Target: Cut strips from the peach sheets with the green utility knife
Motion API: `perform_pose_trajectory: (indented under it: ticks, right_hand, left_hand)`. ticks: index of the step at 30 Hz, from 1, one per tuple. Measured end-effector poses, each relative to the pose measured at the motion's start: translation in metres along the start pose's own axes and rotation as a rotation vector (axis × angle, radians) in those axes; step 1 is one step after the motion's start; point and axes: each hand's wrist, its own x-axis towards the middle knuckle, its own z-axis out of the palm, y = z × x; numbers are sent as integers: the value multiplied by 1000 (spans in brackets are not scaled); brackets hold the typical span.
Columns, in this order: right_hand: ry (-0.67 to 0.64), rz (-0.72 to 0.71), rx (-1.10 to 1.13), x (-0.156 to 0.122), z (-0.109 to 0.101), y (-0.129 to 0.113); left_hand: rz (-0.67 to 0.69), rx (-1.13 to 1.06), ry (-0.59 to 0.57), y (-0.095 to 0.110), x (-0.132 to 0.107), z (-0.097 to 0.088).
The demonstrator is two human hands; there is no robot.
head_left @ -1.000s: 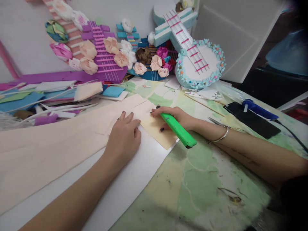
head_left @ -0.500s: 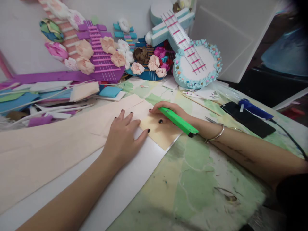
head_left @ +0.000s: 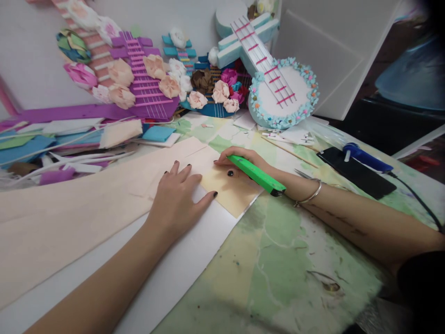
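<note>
Green cutter (head_left: pixel 257 174) in right hand (head_left: pixel 250 164)

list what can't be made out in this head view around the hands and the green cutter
Head view: the green cutter has its front tip covered by the right hand, so blade contact with the peach sheet cannot be told.
Head view: the sheet under the left hand is hidden by the palm, and its far end is cut off at the left edge.
Head view: the scissors lie mostly behind the right wrist.
</note>
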Motion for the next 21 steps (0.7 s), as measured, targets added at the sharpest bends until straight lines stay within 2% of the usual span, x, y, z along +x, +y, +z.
perform_pose_trajectory:
  ticks: [8,21]
  right_hand:
    - [19,98,69,-1,3,-3]
    - [56,95,82,-1,3,1]
  left_hand:
    - [-35,-5,-10,4,-1,-2]
    - [-62,-2,-22,4,-1,-3]
